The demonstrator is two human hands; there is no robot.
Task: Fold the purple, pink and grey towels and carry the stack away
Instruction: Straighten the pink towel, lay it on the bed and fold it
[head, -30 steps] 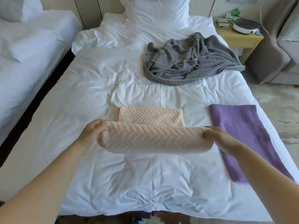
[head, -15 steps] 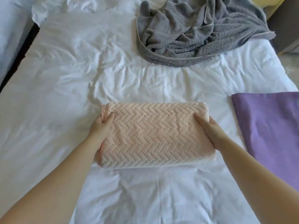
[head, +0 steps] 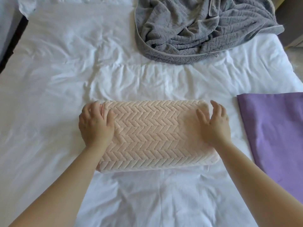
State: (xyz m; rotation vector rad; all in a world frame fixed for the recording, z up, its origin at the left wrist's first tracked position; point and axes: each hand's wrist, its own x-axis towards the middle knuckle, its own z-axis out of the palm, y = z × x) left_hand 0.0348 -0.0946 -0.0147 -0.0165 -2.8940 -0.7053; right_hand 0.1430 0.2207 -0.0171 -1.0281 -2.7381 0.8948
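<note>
Head view, looking down on bed (head: 57, 82): white sheet, creased, soft folds throughout. Pink towel (head: 154, 136) at frame centre, folded into a thick rectangular pad; plush pile, raised herringbone ribs. Left hand (head: 95, 124) lies flat on its left end, fingers straight and spread, gripping nothing. Right hand (head: 214, 125) lies flat on the right end, fingers likewise spread and straight. Purple towel (head: 277, 136) at right edge of frame: smooth, flat rectangle, apart from the pink one. Grey towel (head: 201, 27) at upper centre-right: unfolded, rumpled heap, same herringbone weave, piped hem.
</note>
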